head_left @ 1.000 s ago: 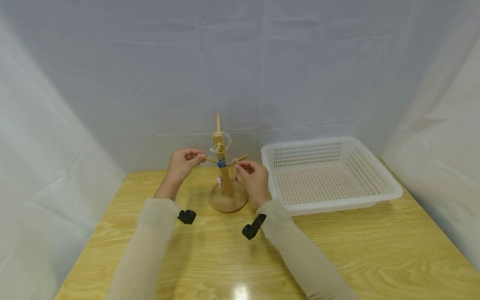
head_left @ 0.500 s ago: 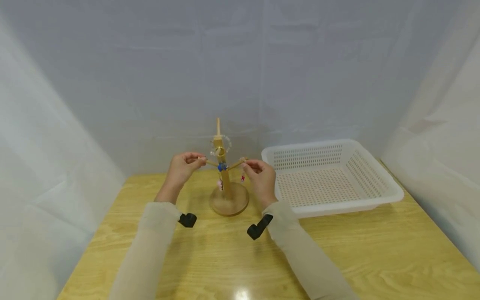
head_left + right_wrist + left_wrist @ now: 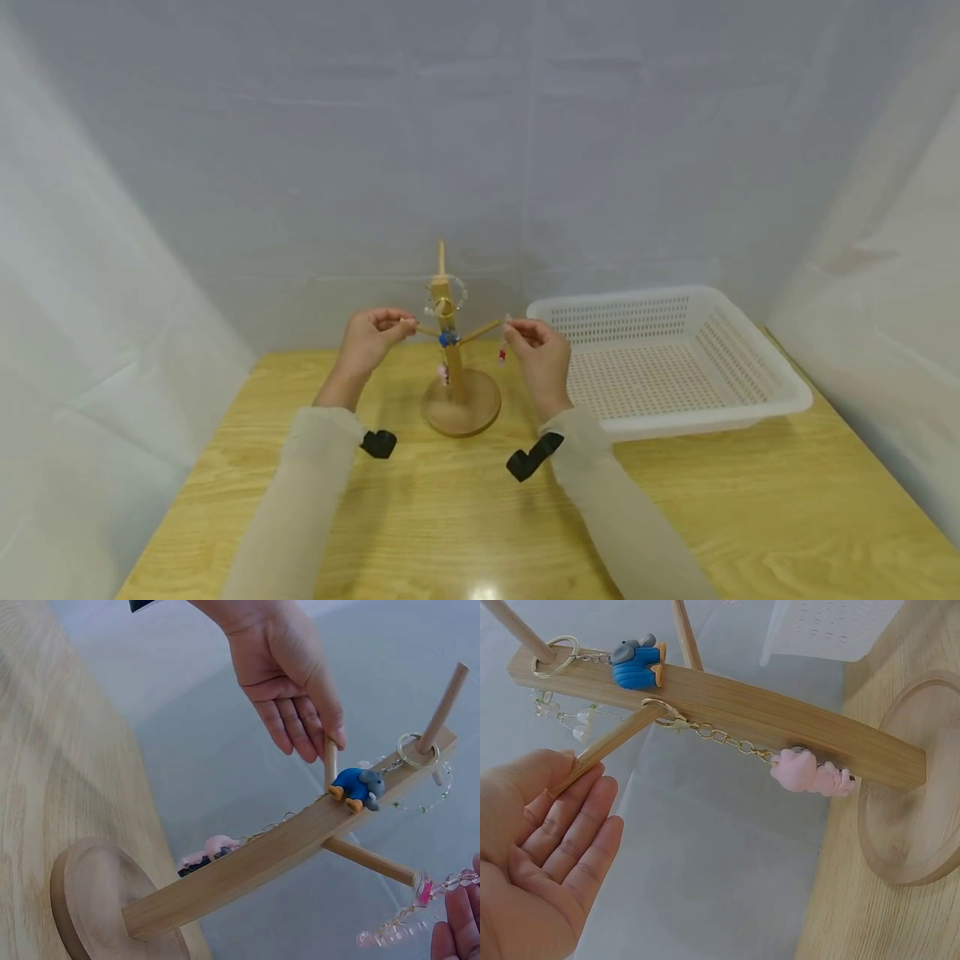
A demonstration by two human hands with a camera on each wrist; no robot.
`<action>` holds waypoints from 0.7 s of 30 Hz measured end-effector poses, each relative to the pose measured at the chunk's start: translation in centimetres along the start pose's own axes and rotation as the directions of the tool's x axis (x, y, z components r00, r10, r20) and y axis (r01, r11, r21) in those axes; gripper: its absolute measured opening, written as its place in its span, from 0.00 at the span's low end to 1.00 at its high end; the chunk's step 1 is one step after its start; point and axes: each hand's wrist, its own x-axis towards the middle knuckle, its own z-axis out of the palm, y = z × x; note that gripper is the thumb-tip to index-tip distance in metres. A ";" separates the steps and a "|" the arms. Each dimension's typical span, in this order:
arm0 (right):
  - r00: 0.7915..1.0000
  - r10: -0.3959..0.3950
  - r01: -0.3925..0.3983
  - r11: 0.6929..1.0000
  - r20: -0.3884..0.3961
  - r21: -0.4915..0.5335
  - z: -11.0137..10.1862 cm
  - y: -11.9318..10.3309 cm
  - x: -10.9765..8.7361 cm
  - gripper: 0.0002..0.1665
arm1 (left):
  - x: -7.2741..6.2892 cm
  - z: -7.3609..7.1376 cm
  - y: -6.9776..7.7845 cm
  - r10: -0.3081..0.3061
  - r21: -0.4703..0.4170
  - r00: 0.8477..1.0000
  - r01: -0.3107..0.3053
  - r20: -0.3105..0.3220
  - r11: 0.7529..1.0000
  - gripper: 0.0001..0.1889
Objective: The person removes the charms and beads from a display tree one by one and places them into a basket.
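My left hand (image 3: 365,343) pinches the tip of a wooden peg (image 3: 613,740) on the left of a wooden jewelry stand (image 3: 456,383). At the right peg (image 3: 371,861), my right hand (image 3: 543,362) pinches a clear beaded bracelet (image 3: 459,880) with a pink-red bead; it lies at the peg's tip, and whether it still encircles the wood I cannot tell. A keychain with a blue elephant (image 3: 637,666) hangs from the top peg by its ring. From the left-hand peg a pink figure keychain (image 3: 795,769) dangles on a gold chain.
A white perforated plastic basket (image 3: 667,422) stands right of the stand, close to my right wrist. Another pale beaded bracelet (image 3: 462,293) hangs near the stand's top. The stand's round base (image 3: 461,419) rests on the wood-grain table (image 3: 442,517); pale sheeting surrounds it.
My right hand has moved right along the peg with the beaded bracelet, out to its tip. The left hand keeps its pinch on the left peg. The view has shifted slightly.
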 end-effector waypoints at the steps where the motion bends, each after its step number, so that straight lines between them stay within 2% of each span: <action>1: 1.000 -0.001 0.001 1.000 -0.004 0.002 -0.1 0.2 0.1 0.11 | 0.0 0.0 0.0 0.000 0.003 1.000 0.000 0.002 1.000 0.15; 6: 0.999 0.008 -0.007 0.999 -0.031 0.032 -0.5 1.9 1.0 0.10 | 0.0 0.1 0.0 0.003 -0.002 1.000 -0.003 -0.001 1.000 0.15; 14: 0.997 0.054 -0.051 0.997 -0.060 0.053 -1.5 1.2 1.0 0.09 | -0.1 0.2 -0.1 0.003 -0.016 1.000 -0.003 0.004 1.000 0.16; 21: 0.999 0.044 -0.042 0.997 -0.027 0.064 -2.8 0.5 1.4 0.10 | 0.0 0.1 -0.2 0.008 -0.022 1.000 -0.008 -0.002 1.000 0.15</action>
